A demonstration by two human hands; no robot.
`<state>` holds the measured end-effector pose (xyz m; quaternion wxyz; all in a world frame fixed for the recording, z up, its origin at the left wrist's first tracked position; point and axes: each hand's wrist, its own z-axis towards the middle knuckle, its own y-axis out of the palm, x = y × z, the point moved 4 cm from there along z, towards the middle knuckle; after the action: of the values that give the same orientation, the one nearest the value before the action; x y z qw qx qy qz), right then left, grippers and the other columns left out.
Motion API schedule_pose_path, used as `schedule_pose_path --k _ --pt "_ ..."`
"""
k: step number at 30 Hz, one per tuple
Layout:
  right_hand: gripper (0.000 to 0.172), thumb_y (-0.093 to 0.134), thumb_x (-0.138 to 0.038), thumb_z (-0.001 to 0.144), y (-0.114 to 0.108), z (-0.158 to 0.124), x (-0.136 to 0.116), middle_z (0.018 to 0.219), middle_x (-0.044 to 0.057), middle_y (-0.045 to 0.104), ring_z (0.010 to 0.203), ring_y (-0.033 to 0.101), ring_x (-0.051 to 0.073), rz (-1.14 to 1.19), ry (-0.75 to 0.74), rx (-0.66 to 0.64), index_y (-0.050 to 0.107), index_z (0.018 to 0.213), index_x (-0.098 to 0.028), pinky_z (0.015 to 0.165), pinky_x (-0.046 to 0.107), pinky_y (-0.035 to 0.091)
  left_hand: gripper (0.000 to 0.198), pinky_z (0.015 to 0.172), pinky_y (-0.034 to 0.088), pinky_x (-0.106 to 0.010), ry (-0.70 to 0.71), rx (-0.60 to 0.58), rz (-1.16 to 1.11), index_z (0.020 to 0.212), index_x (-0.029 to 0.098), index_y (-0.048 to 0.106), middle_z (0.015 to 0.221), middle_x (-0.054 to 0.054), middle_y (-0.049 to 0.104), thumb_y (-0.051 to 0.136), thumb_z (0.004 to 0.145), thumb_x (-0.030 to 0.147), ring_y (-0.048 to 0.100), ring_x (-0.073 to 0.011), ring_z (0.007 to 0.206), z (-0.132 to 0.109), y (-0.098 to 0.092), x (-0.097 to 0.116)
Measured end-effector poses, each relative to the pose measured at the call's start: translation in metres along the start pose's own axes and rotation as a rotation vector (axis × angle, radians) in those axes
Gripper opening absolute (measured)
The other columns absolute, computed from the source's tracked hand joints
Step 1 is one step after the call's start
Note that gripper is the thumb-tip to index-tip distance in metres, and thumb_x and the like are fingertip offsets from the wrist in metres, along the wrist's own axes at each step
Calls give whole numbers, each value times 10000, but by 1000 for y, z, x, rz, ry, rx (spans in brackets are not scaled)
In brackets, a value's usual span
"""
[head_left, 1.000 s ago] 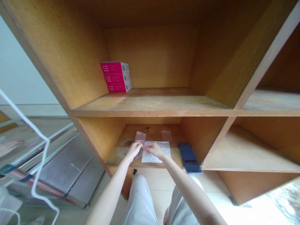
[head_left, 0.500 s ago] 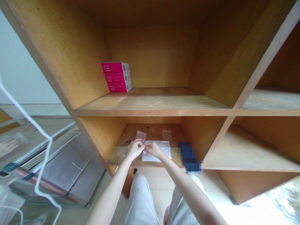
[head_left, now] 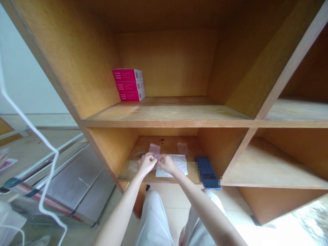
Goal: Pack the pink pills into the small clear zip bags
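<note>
Left hand (head_left: 146,164) and right hand (head_left: 166,164) both pinch a thin pink bag (head_left: 155,154) (translucent plastic) over white paper (head_left: 179,164).

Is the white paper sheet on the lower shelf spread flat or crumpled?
Spread flat: the white paper sheet lies level on the wooden shelf, its edges straight.

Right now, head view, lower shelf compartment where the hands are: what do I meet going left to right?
left hand → right hand → small clear bag → dark phone. The pink bag and white sheet overlap the hands, so I left them out.
</note>
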<state>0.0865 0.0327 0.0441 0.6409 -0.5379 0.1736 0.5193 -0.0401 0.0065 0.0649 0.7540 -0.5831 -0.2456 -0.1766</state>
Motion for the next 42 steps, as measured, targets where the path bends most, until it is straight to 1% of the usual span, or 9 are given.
schedule_pose_path --k 5,10,18,25,28,31,34,38,42 --pt "152 462 -96 654 -2 2 -8 717 17 556 627 494 122 16 -149 40 556 755 -160 587 215 386 220 784 347 -368 -35 -8 23 526 183 549 1021 -21 611 472 701 291 509 -238 963 0 -2 0" --pt "289 401 -8 666 3 7 -11 768 46 630 756 558 142 -21 -283 -95 638 673 -173 686 221 404 238 808 348 -357 -30 46 7 528 186 564 1022 -20 615 458 713 291 519 -225 954 1 -5 2" --pt "232 471 -75 704 3 16 -13 758 47 680 654 585 129 -170 -241 -329 684 702 -165 587 192 381 257 840 364 -294 108 14 -204 546 190 573 1021 -17 597 402 734 226 516 -182 980 4 2 4" --pt "193 599 -331 698 -20 26 -15 535 5 619 530 537 120 -185 -99 -245 680 590 -194 512 201 345 178 902 343 -319 147 204 -438 623 196 539 1060 -37 564 417 744 239 482 -193 1032 -1 -8 8" --pt "175 618 -335 678 -31 31 -11 523 -7 602 511 528 112 -68 26 -226 692 636 -182 504 201 354 162 748 416 -271 29 358 -691 705 181 541 917 -58 587 423 744 284 540 -171 886 2 -6 -7" --pt "227 630 -346 660 -40 36 -7 571 0 617 547 541 126 68 119 -204 699 732 -143 524 215 379 169 483 362 -212 -188 382 -960 673 163 516 684 -19 570 440 723 306 504 -103 543 7 6 -27" --pt "331 638 -373 645 -47 40 -4 678 29 653 616 568 145 272 195 -148 682 855 -121 583 250 419 160 365 243 -194 -318 114 -1267 608 150 483 587 6 546 486 686 290 392 -57 378 11 24 -36" --pt "399 675 -411 593 -48 40 -4 780 63 670 703 592 162 520 270 -125 672 872 -125 671 289 444 160 350 223 -182 -258 -396 -1341 766 109 582 744 -56 629 587 660 229 433 -47 397 6 40 -26" --pt "443 710 -404 551 -38 33 -8 752 67 665 648 583 146 618 308 -260 666 878 -109 628 273 444 326 357 252 -179 -141 -623 -1327 976 141 580 810 -60 628 647 659 177 481 -60 465 3 54 -19"
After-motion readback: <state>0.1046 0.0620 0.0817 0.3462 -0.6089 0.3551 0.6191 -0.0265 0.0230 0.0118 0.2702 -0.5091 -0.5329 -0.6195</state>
